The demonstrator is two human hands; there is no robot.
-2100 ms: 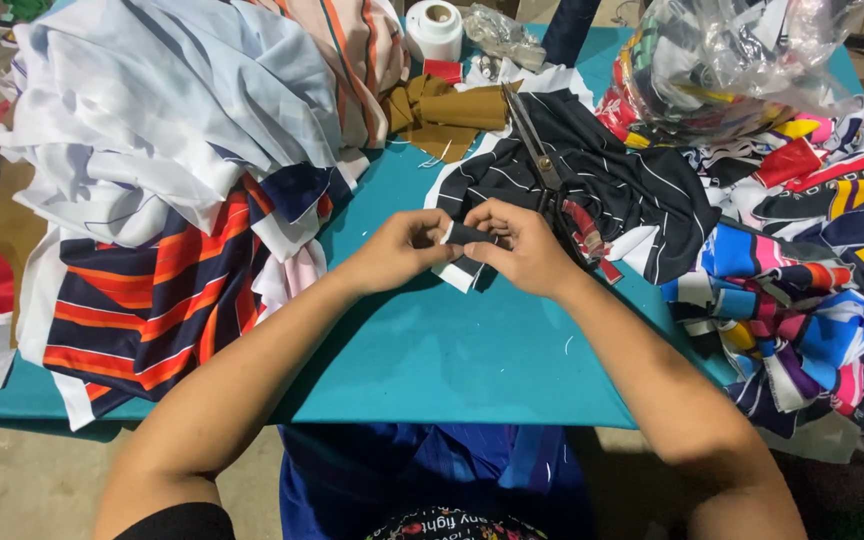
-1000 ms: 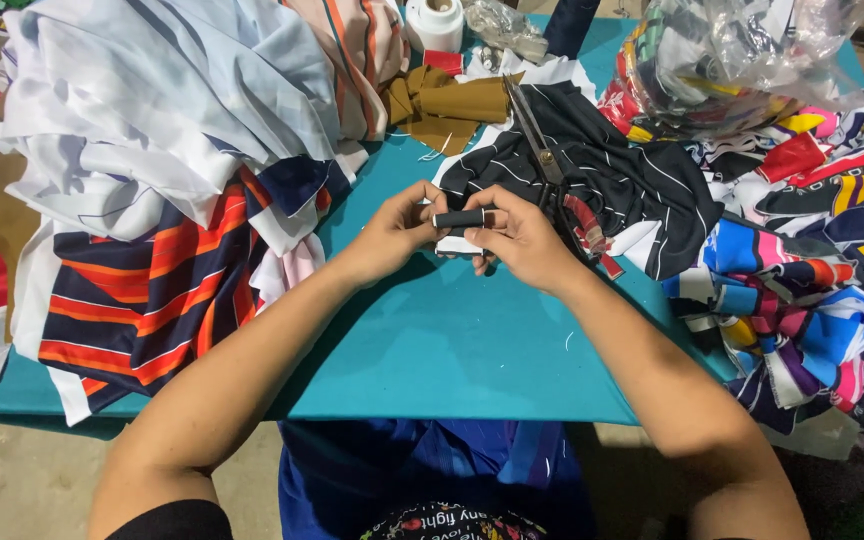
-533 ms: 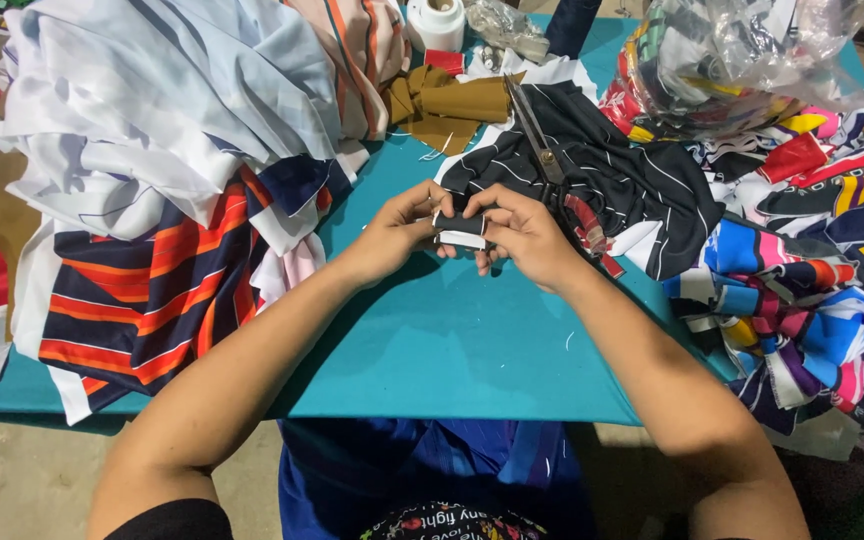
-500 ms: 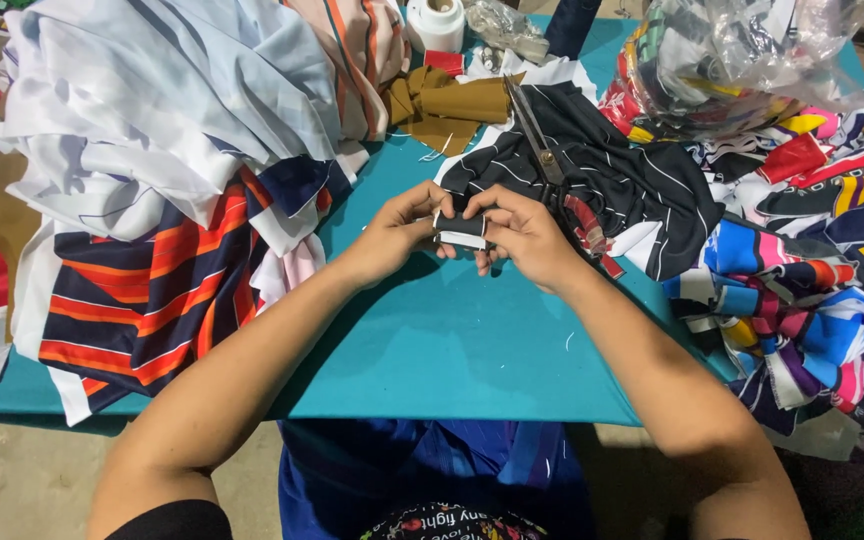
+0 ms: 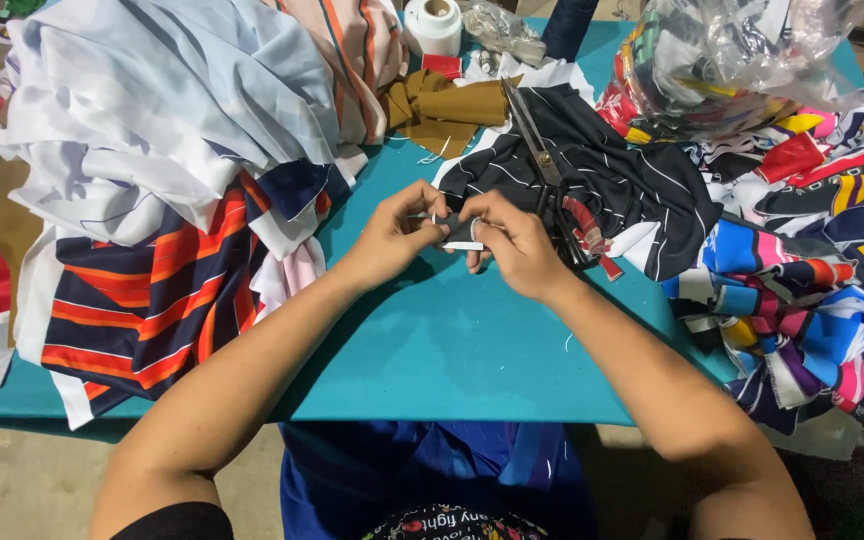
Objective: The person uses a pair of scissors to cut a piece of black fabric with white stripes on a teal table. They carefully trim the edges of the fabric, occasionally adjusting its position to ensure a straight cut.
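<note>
**Small fabric piece held over worktop**

Left hand [image 5: 392,235] and right hand [image 5: 514,243] both pinched a small dark fabric piece [image 5: 457,233], long axis left-right, above the teal worktop [image 5: 432,340]. Scissors [image 5: 544,175] lay just beyond on black striped cloth [image 5: 612,175].

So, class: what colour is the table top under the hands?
Teal, plain; the table top shows best in the head view.

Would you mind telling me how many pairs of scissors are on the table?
1: the scissors lie on the black striped fabric, just beyond the right hand. Others may be hidden under the cloth piles.
</note>
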